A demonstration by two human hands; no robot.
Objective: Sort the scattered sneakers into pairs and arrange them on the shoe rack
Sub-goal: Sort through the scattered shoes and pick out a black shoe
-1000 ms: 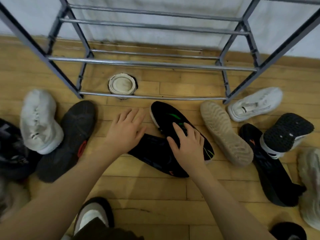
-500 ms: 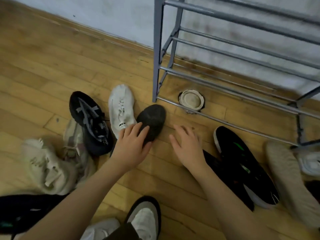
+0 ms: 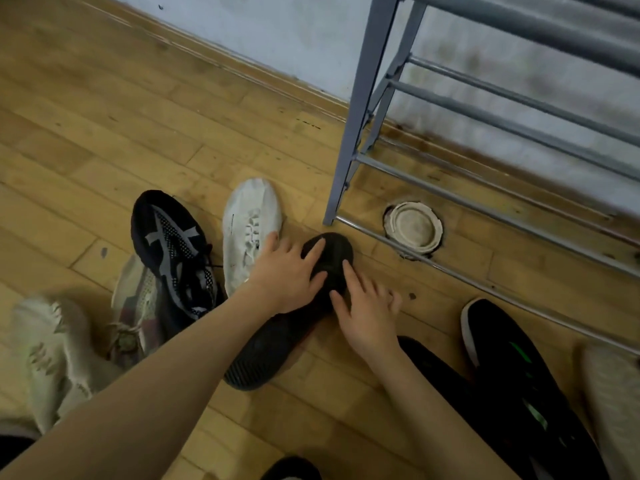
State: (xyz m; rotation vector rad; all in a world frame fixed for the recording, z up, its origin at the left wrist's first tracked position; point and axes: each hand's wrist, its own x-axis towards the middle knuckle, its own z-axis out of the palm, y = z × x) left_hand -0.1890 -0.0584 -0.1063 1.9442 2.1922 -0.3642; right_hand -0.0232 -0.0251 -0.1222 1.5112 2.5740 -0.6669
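Both hands meet on a dark sneaker (image 3: 277, 344) lying sole-up on the wooden floor (image 3: 104, 140), just in front of the grey shoe rack (image 3: 363, 109). The left hand (image 3: 287, 275) lies across its toe end with fingers spread and nearly straight; the right hand (image 3: 369, 313) touches its right edge, fingers relaxed, seemingly not gripping. A white sneaker (image 3: 247, 230) and a black mesh sneaker (image 3: 173, 251) lie just to the left. A black sneaker with green marks (image 3: 519, 382) lies to the right.

Both bare forearms reach forward and angle in toward each other. Left hand (image 3: 287, 277) is palm down, fingers spread and fairly straight. Right hand (image 3: 367, 308) sits just beside it, fingers splayed too.
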